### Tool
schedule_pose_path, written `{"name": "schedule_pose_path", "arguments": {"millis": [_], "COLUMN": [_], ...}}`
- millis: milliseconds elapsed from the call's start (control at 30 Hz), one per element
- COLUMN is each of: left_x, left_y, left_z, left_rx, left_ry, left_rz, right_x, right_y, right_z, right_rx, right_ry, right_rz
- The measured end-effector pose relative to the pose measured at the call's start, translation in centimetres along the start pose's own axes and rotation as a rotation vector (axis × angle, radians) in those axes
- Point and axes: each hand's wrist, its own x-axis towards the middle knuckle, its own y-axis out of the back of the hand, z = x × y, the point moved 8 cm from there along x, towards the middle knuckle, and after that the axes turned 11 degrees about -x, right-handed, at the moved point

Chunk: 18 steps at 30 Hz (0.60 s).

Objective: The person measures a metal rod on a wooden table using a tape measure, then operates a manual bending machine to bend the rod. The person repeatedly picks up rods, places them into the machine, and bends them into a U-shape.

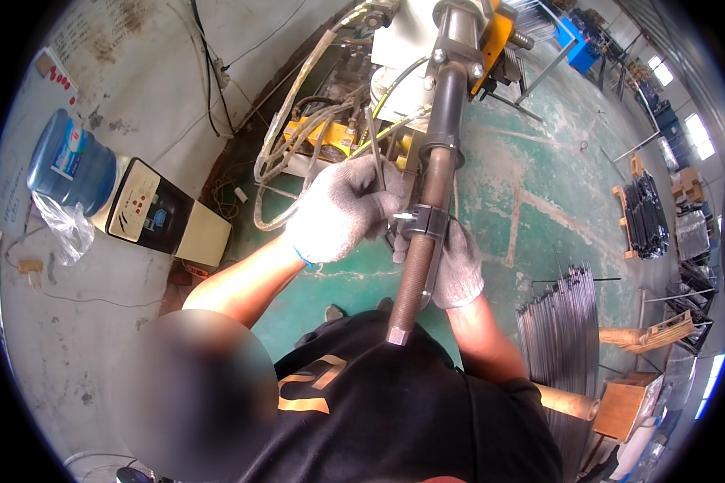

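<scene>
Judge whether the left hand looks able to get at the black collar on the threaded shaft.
Probably yes: the left hand is close beside the black collar and the way looks free, though the thin rod it grips may hinder it.

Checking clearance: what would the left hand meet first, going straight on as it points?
Probably the metal shaft, near the black collar, though its depth against the left hand is unclear.

Threaded rod (416, 278): ridged metal, dullish. Collar (433, 223): smooth metal w/ slight sheen. Gloves (330, 213): matt knit cloth (a bit fuzzy). Water bottle (47, 157): glossy transp. plastic.
</scene>
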Motion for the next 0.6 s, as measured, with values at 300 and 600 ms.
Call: {"name": "schedule_pose_path", "arguments": {"millis": [300, 600], "left_x": [-1.0, -1.6], "left_y": [-0.9, -0.7], "left_z": [1.9, 1.5], "left_rx": [0.245, 0.256], "left_ry": [-0.210, -0.466], "left_rz": [-0.013, -0.047], "right_x": [0.0, 0.0], "right_y": [-0.1, -0.5], "right_z": [-0.1, -0.4], "right_rx": [0.031, 0.014], "right_ry": [0.014, 0.028], "right_rz": [0.011, -0.009]}}
